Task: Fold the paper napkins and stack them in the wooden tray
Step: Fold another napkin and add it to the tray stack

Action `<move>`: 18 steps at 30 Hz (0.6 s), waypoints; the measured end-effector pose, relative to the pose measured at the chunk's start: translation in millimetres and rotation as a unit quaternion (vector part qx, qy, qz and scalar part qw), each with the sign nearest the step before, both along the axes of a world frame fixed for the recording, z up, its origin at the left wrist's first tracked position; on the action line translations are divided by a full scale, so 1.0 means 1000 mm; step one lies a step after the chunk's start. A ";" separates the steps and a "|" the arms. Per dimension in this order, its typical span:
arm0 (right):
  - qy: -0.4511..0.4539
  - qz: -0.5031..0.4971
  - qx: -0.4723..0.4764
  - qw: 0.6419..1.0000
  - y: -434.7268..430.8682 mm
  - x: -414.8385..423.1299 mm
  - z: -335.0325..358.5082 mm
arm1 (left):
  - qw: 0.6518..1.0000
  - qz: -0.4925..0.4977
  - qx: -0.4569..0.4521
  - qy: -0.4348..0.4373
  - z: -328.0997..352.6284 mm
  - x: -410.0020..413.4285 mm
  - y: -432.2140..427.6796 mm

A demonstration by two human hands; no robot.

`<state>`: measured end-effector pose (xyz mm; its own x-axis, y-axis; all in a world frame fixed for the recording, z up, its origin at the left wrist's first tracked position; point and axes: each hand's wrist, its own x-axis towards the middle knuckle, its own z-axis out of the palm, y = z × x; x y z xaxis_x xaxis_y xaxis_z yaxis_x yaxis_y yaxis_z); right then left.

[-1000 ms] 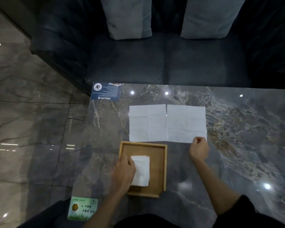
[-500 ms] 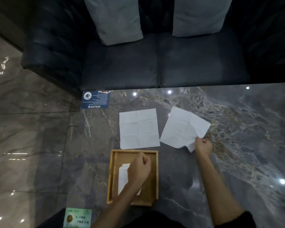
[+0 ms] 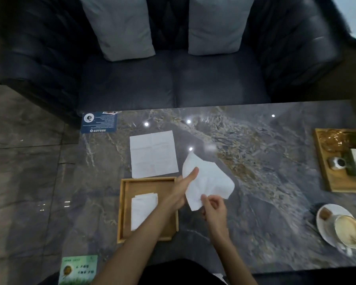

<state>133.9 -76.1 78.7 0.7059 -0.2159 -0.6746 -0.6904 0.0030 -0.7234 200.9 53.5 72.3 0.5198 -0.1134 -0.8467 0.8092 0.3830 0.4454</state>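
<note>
A white paper napkin [image 3: 211, 179] hangs crumpled above the table, held by both hands. My left hand [image 3: 182, 191] pinches its left edge with the thumb on top. My right hand [image 3: 213, 205] grips its near corner. Just left of my hands lies the wooden tray [image 3: 123, 212], and a folded napkin [image 3: 143, 209] rests in its left half. A second open napkin [image 3: 153, 154] lies flat on the marble table beyond the tray.
A saucer with a coffee cup [image 3: 346, 229] sits at the near right. A wooden board with a small pot [image 3: 335, 163] stands at the far right. A blue card [image 3: 99, 122] lies at the far left corner, a green card [image 3: 78, 269] at the near left. A dark sofa [image 3: 173, 79] borders the far edge.
My right hand has lifted the right napkin off the table and drawn it toward me. My left hand has left the tray and taken hold of that napkin. The view has shifted right.
</note>
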 end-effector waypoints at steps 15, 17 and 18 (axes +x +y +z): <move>-0.027 0.263 0.181 0.947 0.065 0.039 0.114 | 0.988 0.037 0.030 -0.148 0.179 -0.111 0.163; -0.053 0.277 0.190 0.940 0.081 0.038 0.129 | 0.984 0.057 0.056 -0.158 0.192 -0.118 0.175; -0.075 0.271 0.190 0.941 0.086 0.039 0.136 | 0.980 0.068 0.084 -0.164 0.197 -0.119 0.181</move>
<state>172.5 9.6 214.5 0.7362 0.4397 -0.5144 -0.5551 -0.0423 -0.8307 81.5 235.0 269.4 0.7681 0.1027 -0.6320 0.5584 0.3756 0.7397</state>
